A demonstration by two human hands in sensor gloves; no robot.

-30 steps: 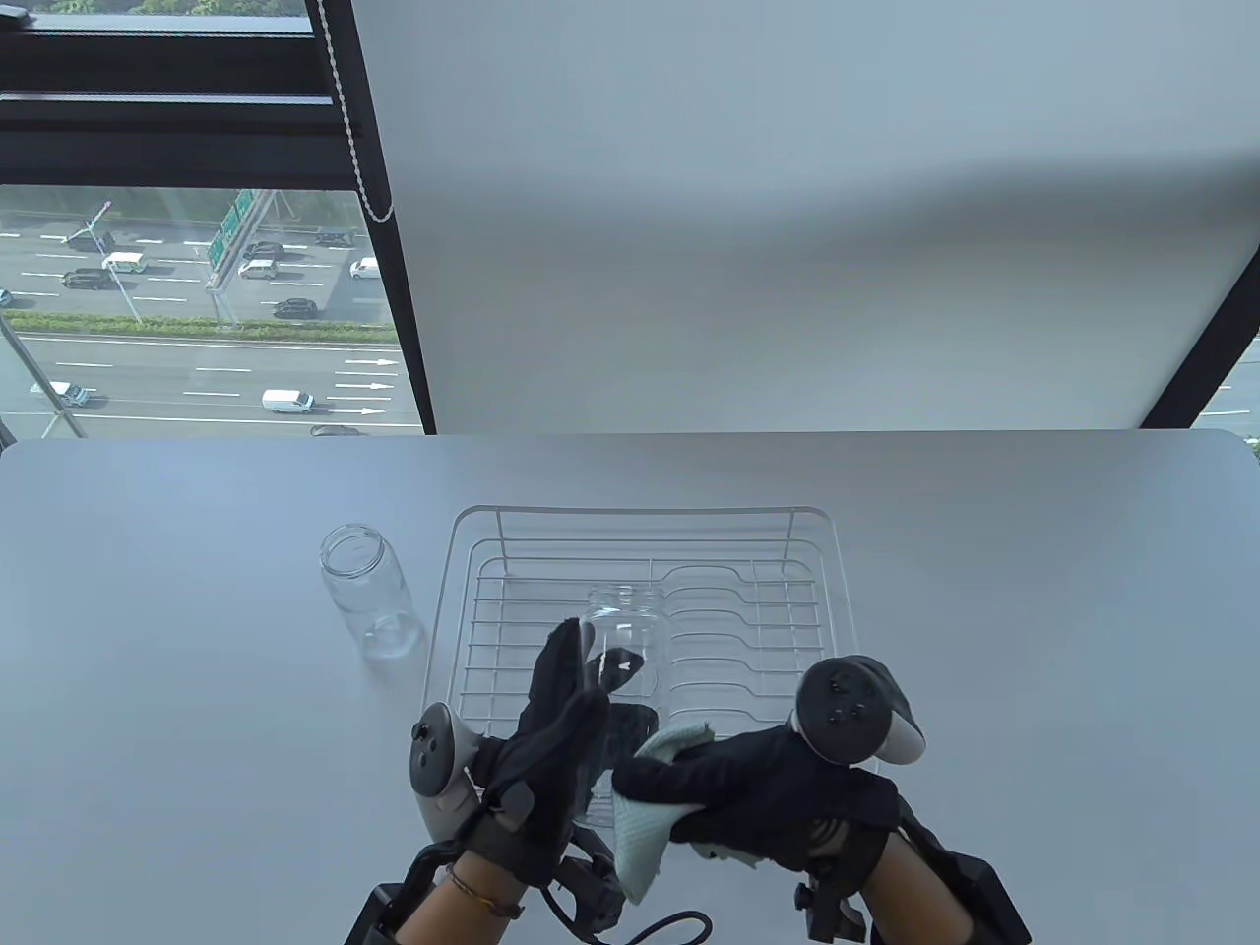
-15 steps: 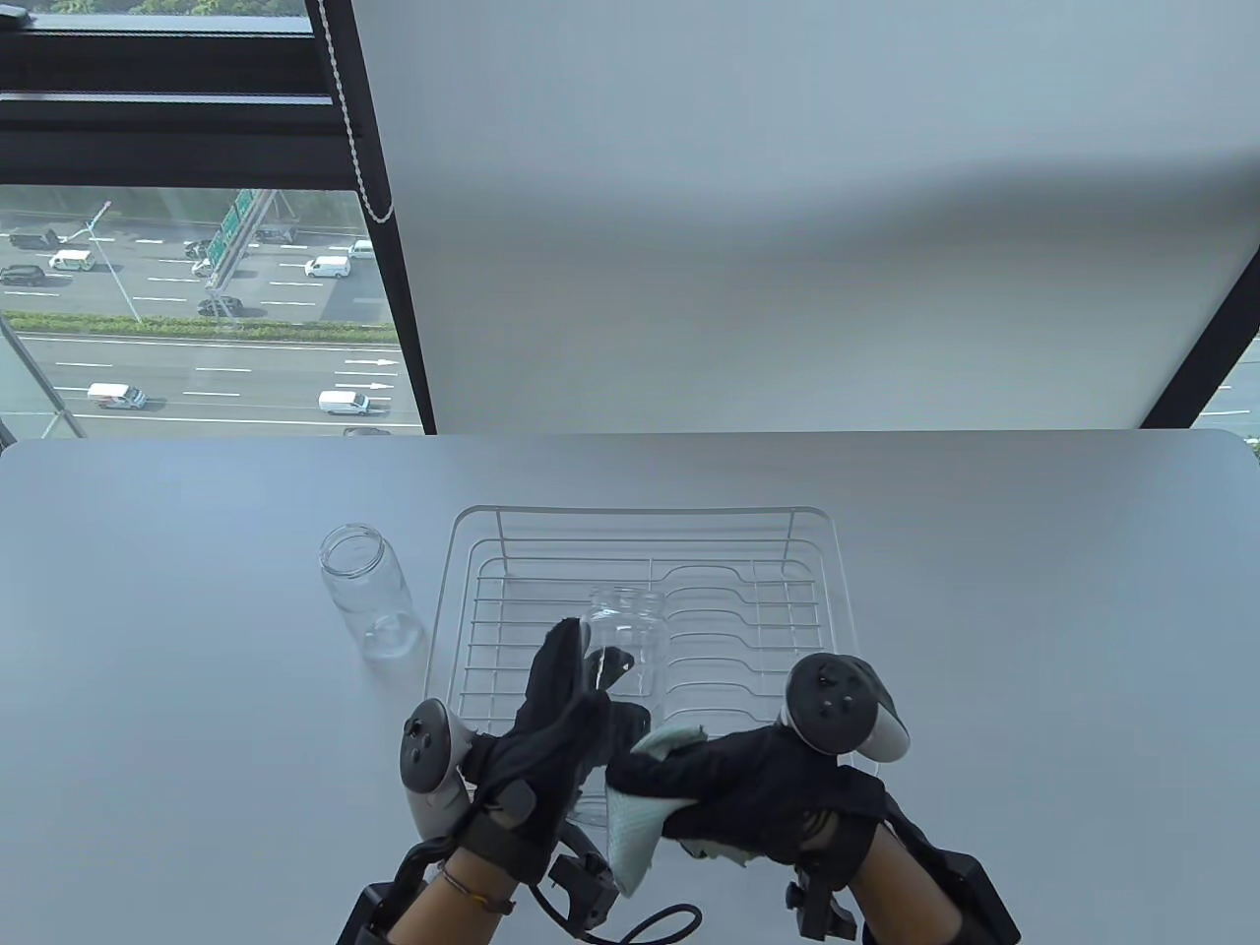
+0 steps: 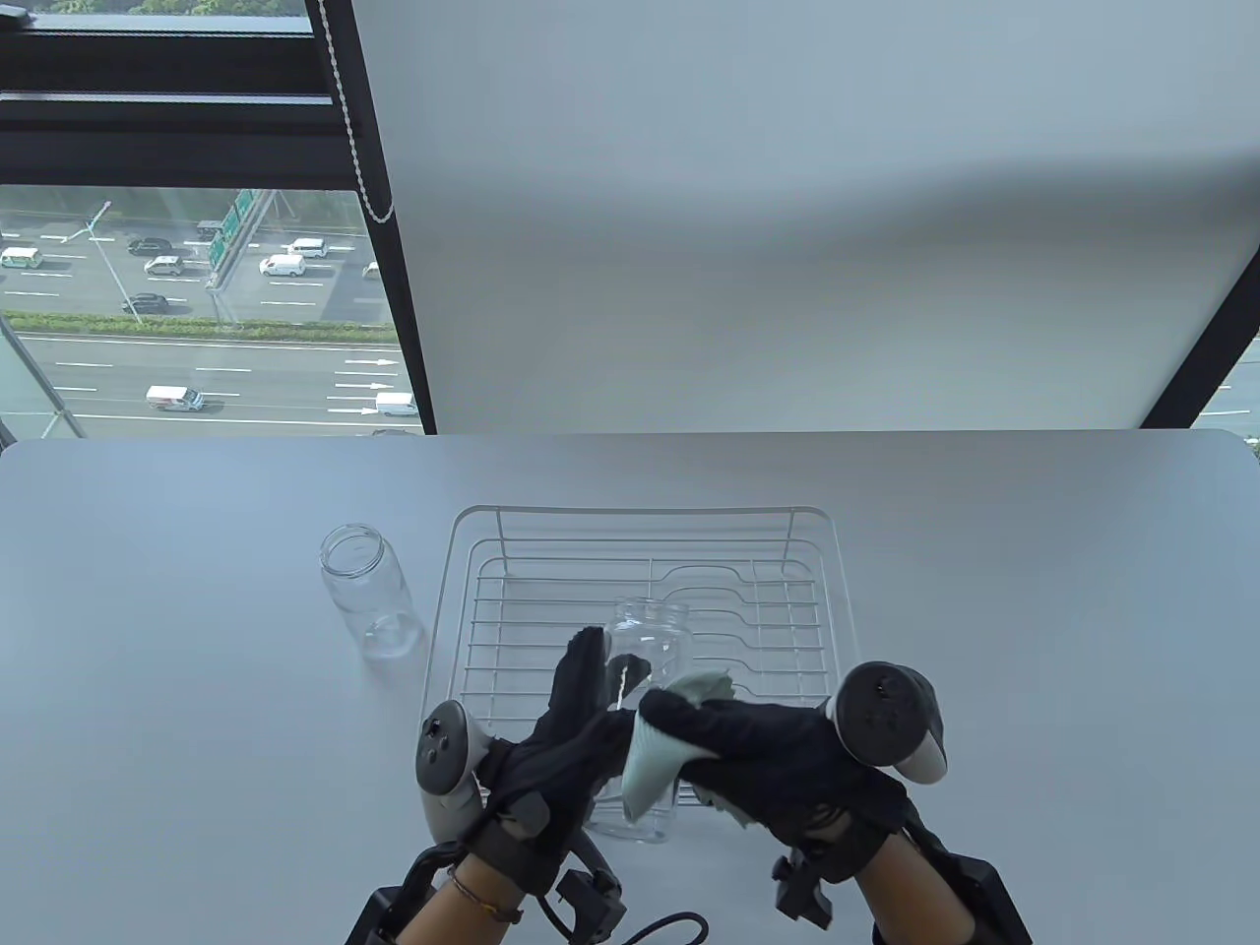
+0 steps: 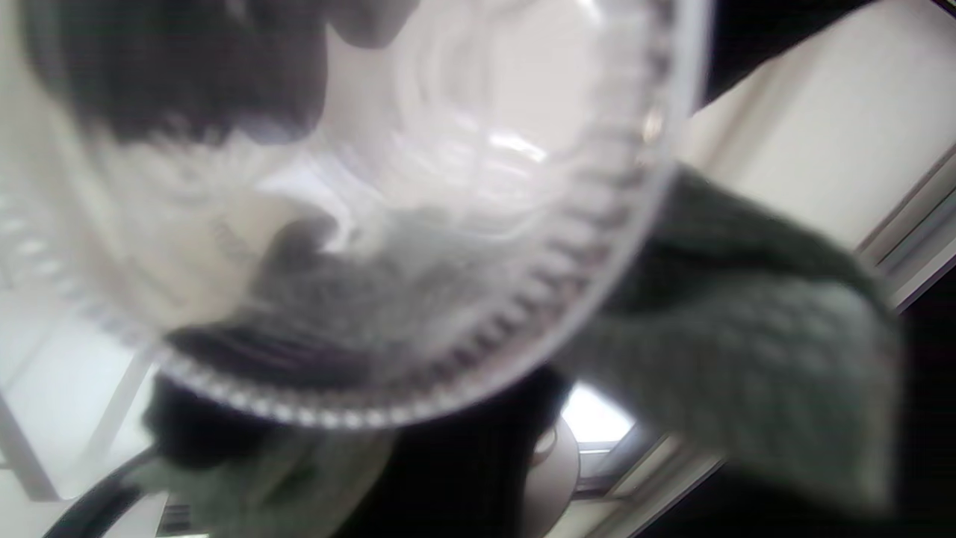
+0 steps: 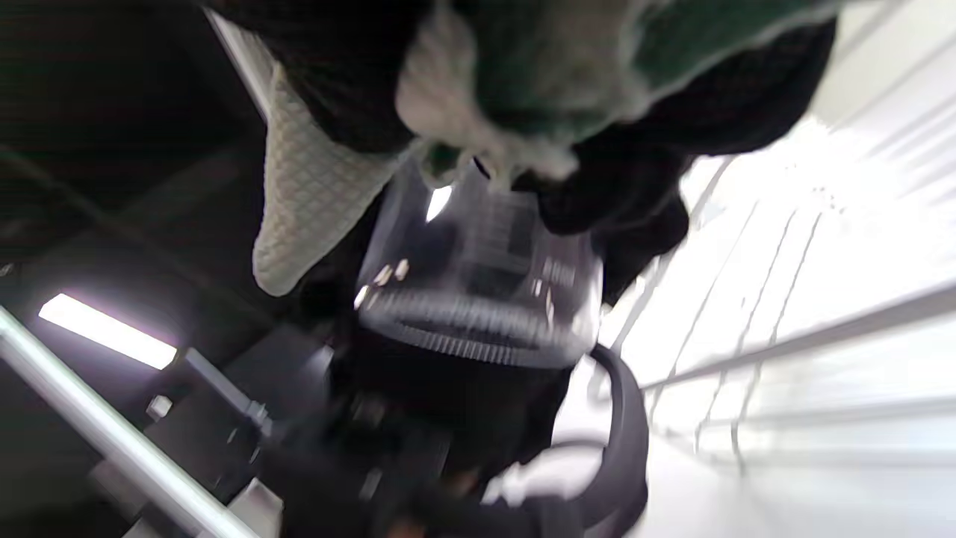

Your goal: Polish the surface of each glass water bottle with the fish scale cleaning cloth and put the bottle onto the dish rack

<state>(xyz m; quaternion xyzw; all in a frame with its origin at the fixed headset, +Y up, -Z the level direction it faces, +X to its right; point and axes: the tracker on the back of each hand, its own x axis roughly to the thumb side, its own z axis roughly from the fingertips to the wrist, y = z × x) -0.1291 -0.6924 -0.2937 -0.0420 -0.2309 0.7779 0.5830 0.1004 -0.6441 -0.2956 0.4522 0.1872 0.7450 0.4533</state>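
Note:
A clear glass bottle [image 3: 654, 640] is held above the front of the wire dish rack [image 3: 472, 561], mouth pointing away. My left hand [image 3: 576, 714] grips its left side, fingers curled round the glass. My right hand [image 3: 733, 738] holds the pale green fish scale cloth [image 3: 650, 763] and presses it against the bottle's right side. The bottle's ribbed base [image 4: 418, 224] fills the left wrist view, with the cloth [image 4: 754, 373] beside it. In the right wrist view the bottle [image 5: 478, 291] hangs under the cloth [image 5: 306, 194]. A second glass bottle [image 3: 369, 589] stands upright on the table left of the rack.
The grey table [image 3: 1034, 610] ends at a window and a white blind behind the rack. A black cable [image 3: 669, 927] loops at the front edge between my wrists.
Both hands and the bottle have shifted right and slightly away. My right hand has slid the cloth up the bottle's side toward its middle.

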